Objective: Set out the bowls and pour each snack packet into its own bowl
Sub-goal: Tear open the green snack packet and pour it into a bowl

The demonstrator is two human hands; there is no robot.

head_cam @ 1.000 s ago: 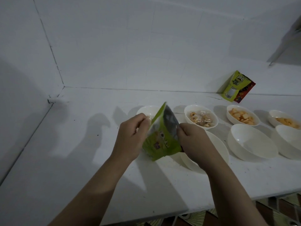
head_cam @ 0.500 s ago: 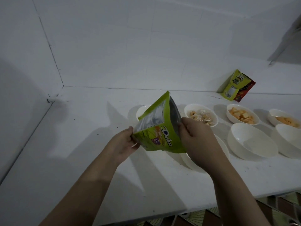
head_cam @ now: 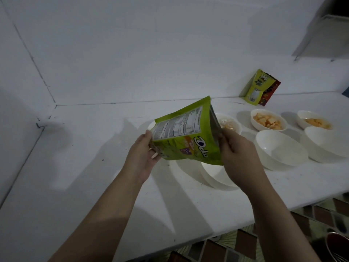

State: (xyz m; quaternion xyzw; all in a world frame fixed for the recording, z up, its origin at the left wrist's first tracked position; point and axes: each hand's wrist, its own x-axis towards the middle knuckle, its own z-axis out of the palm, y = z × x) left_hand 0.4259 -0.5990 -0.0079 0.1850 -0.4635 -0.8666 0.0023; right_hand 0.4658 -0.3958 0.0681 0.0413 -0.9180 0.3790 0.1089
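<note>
Green packet (head_cam: 186,138) tilted above the bowl (head_cam: 215,174) under the hands.
Left hand (head_cam: 143,157) and right hand (head_cam: 237,150) grip its edges; three bowls beyond hold snacks, two to the right remain unfilled.

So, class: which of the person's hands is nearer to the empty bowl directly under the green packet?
Right. The right hand, gripping the green packet, hangs over the empty bowl; the left hand holds the packet's other edge, off to the bowl's left.
</note>
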